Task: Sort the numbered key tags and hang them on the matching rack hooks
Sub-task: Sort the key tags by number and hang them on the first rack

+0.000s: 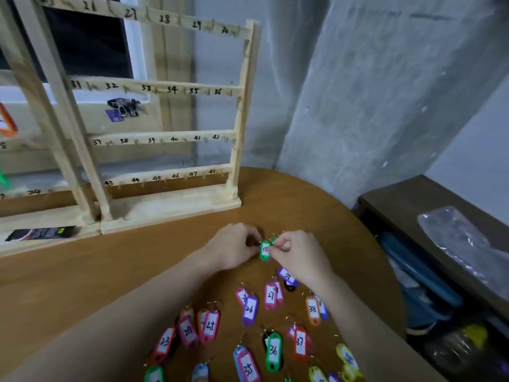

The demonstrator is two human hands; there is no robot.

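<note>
Both my hands meet above the brown table [82, 271], just in front of the wooden rack [165, 91]. My right hand [298, 256] pinches a green key tag [265, 250] with a white numbered label; a second green tag peeks out behind it. My left hand [234, 246] has its fingers curled at the tag's metal ring, and whether it holds the ring is hidden. Several coloured numbered tags [249, 310] lie spread on the table below my hands, among them 26, 27, 38, 36 and 35. The rack's bars carry handwritten numbers from 26 to 48 with small pegs.
A second rack [33, 150] stands to the left with an orange tag [7, 121] hanging on it. A dark packet [44, 232] lies on its base. A dark shelf [429, 208] with a plastic bag [457, 235] sits right of the table edge.
</note>
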